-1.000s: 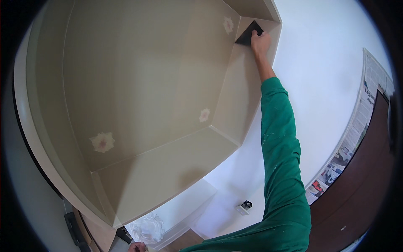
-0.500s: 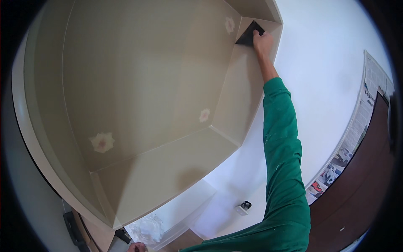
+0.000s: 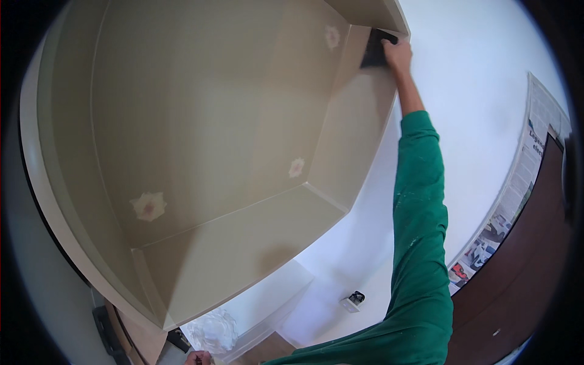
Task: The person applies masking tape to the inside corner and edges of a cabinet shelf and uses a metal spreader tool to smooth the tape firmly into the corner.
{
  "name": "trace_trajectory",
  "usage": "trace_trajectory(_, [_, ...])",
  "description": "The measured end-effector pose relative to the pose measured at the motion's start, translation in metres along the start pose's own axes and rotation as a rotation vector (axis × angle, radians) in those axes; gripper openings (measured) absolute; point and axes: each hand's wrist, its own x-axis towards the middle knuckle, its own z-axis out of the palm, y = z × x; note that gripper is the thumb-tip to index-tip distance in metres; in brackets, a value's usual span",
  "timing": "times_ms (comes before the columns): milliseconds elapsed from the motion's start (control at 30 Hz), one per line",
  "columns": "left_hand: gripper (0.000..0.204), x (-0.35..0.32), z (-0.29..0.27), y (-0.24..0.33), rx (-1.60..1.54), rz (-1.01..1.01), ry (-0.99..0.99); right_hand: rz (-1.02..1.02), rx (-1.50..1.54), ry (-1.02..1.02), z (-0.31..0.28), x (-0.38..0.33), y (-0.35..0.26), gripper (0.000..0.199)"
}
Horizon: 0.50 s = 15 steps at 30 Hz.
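Note:
My right hand (image 3: pixel 398 56), at the end of a green sleeve, presses a black sheet of sandpaper (image 3: pixel 374 53) flat against the right side panel (image 3: pixel 350 115) of a beige box-like recess. The fingers are closed over the sheet's edge, high up near the upper inner corner and close to the panel's outer rim. At the bottom edge, my left hand (image 3: pixel 199 358) shows only in part, with its fingers curled; what they hold, if anything, is hidden. Pale filler patches mark the recess's back panel (image 3: pixel 213 109), one (image 3: pixel 331 38) of them left of the sandpaper.
White wall (image 3: pixel 474 109) lies right of the recess. Newspaper strips (image 3: pixel 486 234) border a dark brown door (image 3: pixel 517 261). Below stand a small white fixture with a black top (image 3: pixel 353 300) and crumpled white plastic (image 3: pixel 213 330). A black-handled object (image 3: pixel 108 331) sits at lower left.
My right hand has slid the sandpaper rightward across the side panel, away from the back corner toward the outer rim. The sheet has turned slightly; the left hand stays put.

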Motion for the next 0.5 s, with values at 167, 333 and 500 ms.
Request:
trace_trajectory(167, [0.017,-0.001,0.002,0.014,-0.016,-0.024,0.022,-0.038,-0.065,-0.227,-0.03,0.024,-0.007,0.046])
trace_trajectory(333, [0.016,0.004,0.013,0.019,-0.052,0.015,-0.002,-0.095,-0.146,-0.218,-0.026,0.034,-0.007,0.047])
trace_trajectory(500, [0.018,0.002,0.019,0.024,-0.083,0.002,0.004,-0.066,-0.18,-0.21,-0.019,0.034,-0.007,0.048])
